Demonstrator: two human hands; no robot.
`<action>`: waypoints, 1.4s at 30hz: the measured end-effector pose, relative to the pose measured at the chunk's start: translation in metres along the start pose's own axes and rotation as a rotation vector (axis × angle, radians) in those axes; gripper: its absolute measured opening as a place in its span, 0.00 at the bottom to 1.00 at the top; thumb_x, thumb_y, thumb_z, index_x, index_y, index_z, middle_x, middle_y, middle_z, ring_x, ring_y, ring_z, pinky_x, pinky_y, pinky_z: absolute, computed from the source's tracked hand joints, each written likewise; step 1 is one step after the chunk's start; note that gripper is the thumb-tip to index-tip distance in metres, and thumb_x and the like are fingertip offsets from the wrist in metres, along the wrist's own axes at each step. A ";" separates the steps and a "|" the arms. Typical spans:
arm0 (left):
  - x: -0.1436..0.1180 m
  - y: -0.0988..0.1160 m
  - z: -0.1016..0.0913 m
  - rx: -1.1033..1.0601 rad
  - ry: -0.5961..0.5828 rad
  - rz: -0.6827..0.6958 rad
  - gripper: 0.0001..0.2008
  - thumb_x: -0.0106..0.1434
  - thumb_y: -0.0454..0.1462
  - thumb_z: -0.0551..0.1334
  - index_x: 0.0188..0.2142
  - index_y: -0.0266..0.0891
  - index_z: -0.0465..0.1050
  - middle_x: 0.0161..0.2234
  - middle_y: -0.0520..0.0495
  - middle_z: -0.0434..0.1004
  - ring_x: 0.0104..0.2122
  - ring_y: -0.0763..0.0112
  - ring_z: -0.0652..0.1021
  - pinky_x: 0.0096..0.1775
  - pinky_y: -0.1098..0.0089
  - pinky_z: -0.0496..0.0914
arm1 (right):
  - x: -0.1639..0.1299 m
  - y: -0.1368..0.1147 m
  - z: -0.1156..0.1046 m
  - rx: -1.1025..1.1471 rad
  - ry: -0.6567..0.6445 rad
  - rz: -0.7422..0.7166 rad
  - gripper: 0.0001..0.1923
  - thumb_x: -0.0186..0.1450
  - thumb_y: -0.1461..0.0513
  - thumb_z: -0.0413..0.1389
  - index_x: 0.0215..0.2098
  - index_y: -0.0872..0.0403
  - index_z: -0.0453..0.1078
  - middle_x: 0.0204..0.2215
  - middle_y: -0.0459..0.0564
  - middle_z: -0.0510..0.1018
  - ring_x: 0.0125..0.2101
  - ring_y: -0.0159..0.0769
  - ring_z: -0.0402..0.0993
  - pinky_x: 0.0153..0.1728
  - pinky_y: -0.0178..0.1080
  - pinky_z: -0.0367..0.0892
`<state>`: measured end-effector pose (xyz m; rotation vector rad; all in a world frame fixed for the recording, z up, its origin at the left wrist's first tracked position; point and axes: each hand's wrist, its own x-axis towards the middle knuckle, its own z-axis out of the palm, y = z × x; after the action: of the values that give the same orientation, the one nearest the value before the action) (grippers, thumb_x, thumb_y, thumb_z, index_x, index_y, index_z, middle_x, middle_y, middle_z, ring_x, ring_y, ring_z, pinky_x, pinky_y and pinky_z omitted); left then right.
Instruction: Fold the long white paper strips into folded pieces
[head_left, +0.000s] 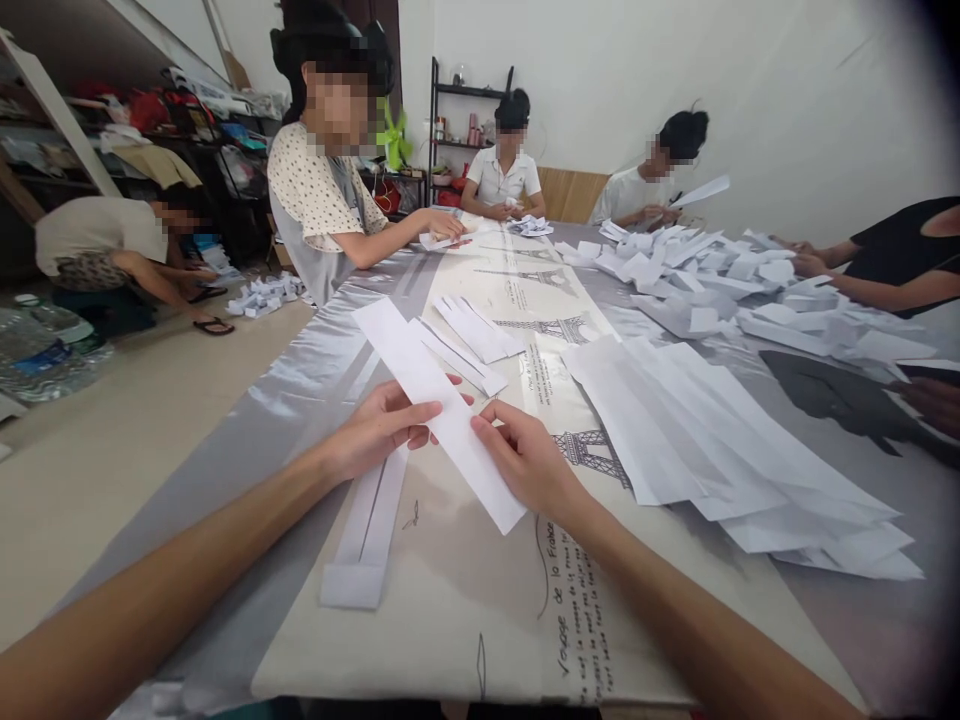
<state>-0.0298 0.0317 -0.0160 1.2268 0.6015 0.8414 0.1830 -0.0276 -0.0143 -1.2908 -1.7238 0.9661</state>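
A long white folded paper strip (439, 410) is held slantwise above the table between both hands. My left hand (386, 425) pinches its left edge, thumb on top and fingers behind. My right hand (525, 460) grips the right edge near the lower end, thumb and bent fingers closed on it. Beneath my left hand lies another folded paper strip (358, 550) with a lengthwise slit and a folded end. Just beyond the held strip are more folded strips (480, 330). To the right of my right hand spreads a fanned stack of white paper sheets (675, 430).
The long table has a printed tablecloth (465, 620). A big heap of folded papers (697, 265) covers its far right. Several people sit around it, one person (322, 190) at the left side. Another person (112, 245) bends over papers on the floor. Large plastic bottles (45, 345) stand left.
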 end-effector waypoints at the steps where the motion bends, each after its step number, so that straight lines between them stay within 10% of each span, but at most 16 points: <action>1: 0.000 -0.001 0.000 -0.014 0.008 0.007 0.21 0.63 0.40 0.70 0.55 0.40 0.76 0.48 0.38 0.80 0.31 0.73 0.73 0.29 0.73 0.62 | 0.000 0.000 0.001 0.009 -0.006 0.008 0.18 0.73 0.52 0.49 0.28 0.51 0.59 0.17 0.38 0.57 0.17 0.28 0.51 0.19 0.34 0.45; 14: 0.000 -0.005 -0.002 -0.026 -0.022 -0.019 0.25 0.60 0.43 0.72 0.56 0.41 0.75 0.51 0.37 0.79 0.32 0.71 0.75 0.30 0.72 0.63 | 0.003 0.008 0.006 0.172 -0.089 0.051 0.20 0.73 0.50 0.50 0.28 0.52 0.59 0.20 0.39 0.58 0.21 0.28 0.53 0.21 0.34 0.49; 24: 0.000 -0.007 0.012 0.202 0.338 0.025 0.18 0.53 0.44 0.75 0.39 0.40 0.77 0.30 0.52 0.76 0.28 0.72 0.74 0.31 0.72 0.66 | -0.004 0.000 0.015 0.193 -0.172 -0.036 0.18 0.73 0.50 0.50 0.30 0.52 0.65 0.25 0.42 0.70 0.22 0.30 0.66 0.25 0.36 0.61; 42: 0.004 -0.001 0.007 0.069 0.694 0.085 0.18 0.53 0.48 0.73 0.33 0.35 0.79 0.35 0.40 0.85 0.26 0.70 0.76 0.25 0.71 0.61 | -0.003 -0.002 0.011 0.301 -0.265 0.097 0.13 0.69 0.52 0.58 0.36 0.54 0.70 0.31 0.45 0.75 0.28 0.31 0.69 0.27 0.35 0.62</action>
<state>-0.0216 0.0312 -0.0150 1.0105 1.1452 1.3407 0.1730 -0.0320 -0.0176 -1.0953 -1.6388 1.4467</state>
